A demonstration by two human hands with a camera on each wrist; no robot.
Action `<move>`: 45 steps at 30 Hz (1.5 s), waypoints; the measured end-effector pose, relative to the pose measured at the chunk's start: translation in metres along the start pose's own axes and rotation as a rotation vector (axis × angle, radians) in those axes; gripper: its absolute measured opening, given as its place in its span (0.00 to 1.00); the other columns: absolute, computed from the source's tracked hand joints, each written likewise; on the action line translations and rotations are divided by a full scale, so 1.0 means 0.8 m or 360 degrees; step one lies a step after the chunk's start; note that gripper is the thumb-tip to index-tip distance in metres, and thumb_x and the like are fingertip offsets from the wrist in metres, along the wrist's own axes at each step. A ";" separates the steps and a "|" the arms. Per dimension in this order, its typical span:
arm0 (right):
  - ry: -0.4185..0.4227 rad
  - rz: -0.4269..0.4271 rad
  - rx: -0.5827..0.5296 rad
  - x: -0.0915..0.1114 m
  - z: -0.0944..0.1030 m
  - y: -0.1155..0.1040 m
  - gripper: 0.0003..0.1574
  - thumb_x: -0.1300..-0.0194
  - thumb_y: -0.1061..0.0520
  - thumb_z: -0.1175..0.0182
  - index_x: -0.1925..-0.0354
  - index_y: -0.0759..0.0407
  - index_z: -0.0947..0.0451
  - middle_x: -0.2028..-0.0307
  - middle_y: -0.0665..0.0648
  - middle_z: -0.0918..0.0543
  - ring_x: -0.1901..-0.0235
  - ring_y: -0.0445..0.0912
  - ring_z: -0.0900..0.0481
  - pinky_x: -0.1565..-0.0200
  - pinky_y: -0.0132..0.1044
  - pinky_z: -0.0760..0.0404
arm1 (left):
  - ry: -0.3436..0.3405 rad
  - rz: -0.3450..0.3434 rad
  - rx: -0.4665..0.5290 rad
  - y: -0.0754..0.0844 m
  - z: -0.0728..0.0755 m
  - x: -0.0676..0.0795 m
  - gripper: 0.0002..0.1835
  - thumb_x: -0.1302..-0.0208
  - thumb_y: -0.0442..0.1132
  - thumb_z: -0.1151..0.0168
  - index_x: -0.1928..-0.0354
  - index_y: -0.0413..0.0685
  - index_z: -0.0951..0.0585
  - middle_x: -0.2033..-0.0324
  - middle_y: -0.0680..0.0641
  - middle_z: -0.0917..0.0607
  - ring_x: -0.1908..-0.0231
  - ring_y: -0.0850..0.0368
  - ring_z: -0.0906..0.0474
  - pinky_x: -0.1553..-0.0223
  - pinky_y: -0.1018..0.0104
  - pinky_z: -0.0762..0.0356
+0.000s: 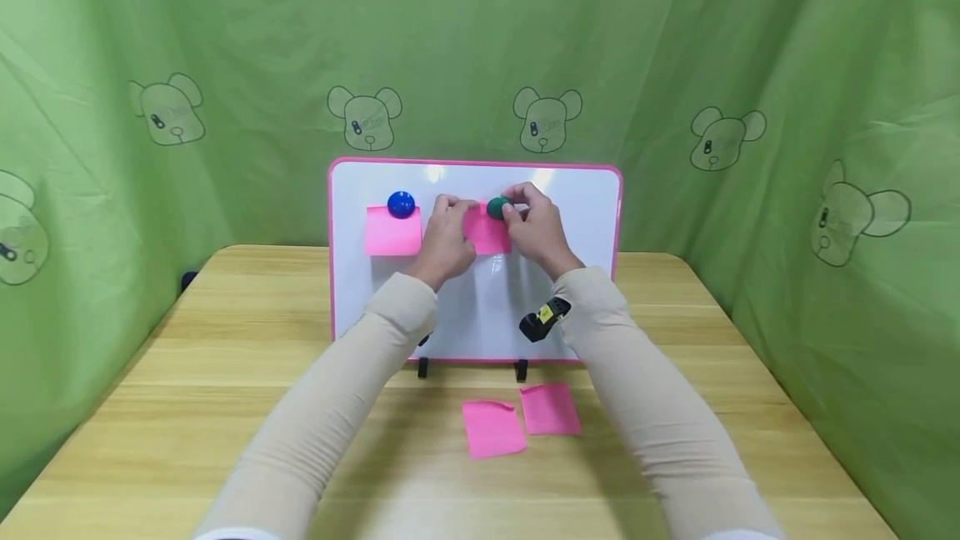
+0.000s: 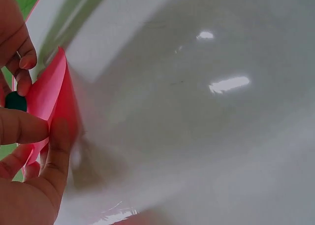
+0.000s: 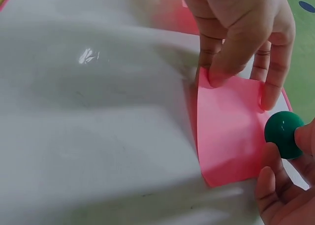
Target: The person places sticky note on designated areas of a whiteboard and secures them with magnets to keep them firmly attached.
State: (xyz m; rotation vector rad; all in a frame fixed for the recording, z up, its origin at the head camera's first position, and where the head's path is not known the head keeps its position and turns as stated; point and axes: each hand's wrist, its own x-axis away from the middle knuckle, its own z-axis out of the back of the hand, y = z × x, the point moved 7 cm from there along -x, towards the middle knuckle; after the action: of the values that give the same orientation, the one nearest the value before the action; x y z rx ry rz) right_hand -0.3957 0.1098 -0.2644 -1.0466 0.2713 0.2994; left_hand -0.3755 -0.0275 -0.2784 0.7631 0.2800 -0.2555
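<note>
A pink sticky note [image 1: 489, 233] lies against the upper middle of the whiteboard [image 1: 472, 307]. My left hand [image 1: 446, 236] pinches its left side between thumb and fingers, as the right wrist view shows, while another fingertip touches near its top edge. My right hand [image 1: 538, 227] holds a round green magnet [image 3: 284, 134] by thumb and fingers at the note's upper right corner. In the left wrist view the note [image 2: 49, 94] bows away from the board. Left of my hands, a blue magnet [image 1: 401, 204] overlaps the top of another pink sticky note [image 1: 393, 233] on the board.
Two pink sticky notes [image 1: 494, 429] [image 1: 551, 409] lie on the wooden table [image 1: 225, 357] before the board. Black feet [image 1: 521, 370] hold the board upright. A green curtain [image 1: 465, 32] with bear drawings hangs behind and at both sides.
</note>
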 end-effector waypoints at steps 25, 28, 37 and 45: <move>0.0173 0.0032 0.0175 -0.005 -0.007 -0.002 0.12 0.31 0.59 0.43 0.52 0.63 0.23 0.59 0.61 0.19 0.59 0.51 0.21 0.55 0.41 0.21 | -0.0032 0.0035 0.0004 -0.001 0.001 0.001 0.32 0.44 0.23 0.40 0.35 0.43 0.31 0.42 0.43 0.34 0.44 0.50 0.31 0.43 0.61 0.27; 0.0201 0.0005 0.0179 -0.005 -0.006 -0.001 0.13 0.32 0.58 0.42 0.52 0.63 0.24 0.59 0.61 0.19 0.60 0.50 0.21 0.56 0.40 0.21 | -0.0034 0.0055 0.0018 -0.002 0.001 0.001 0.33 0.43 0.23 0.40 0.33 0.44 0.32 0.41 0.43 0.34 0.43 0.50 0.31 0.44 0.61 0.26; 0.0241 0.0006 0.0186 -0.005 -0.006 -0.003 0.14 0.32 0.59 0.41 0.51 0.65 0.23 0.60 0.62 0.18 0.61 0.50 0.19 0.56 0.39 0.19 | -0.0029 0.0097 0.0027 -0.002 -0.001 0.001 0.36 0.43 0.23 0.38 0.31 0.45 0.35 0.41 0.44 0.34 0.43 0.51 0.32 0.43 0.60 0.26; 0.0282 0.0036 0.0254 -0.004 -0.006 -0.006 0.13 0.33 0.60 0.41 0.52 0.64 0.24 0.61 0.61 0.19 0.62 0.50 0.21 0.55 0.40 0.21 | -0.0017 0.0137 0.0051 -0.003 -0.001 0.003 0.36 0.43 0.23 0.39 0.31 0.45 0.35 0.41 0.44 0.35 0.43 0.51 0.32 0.42 0.60 0.27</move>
State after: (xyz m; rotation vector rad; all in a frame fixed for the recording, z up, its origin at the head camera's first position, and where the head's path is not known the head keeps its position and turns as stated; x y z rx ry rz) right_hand -0.3974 0.1033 -0.2618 -0.9134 0.4598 0.2020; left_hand -0.3742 -0.0291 -0.2809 0.8032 0.2329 -0.1830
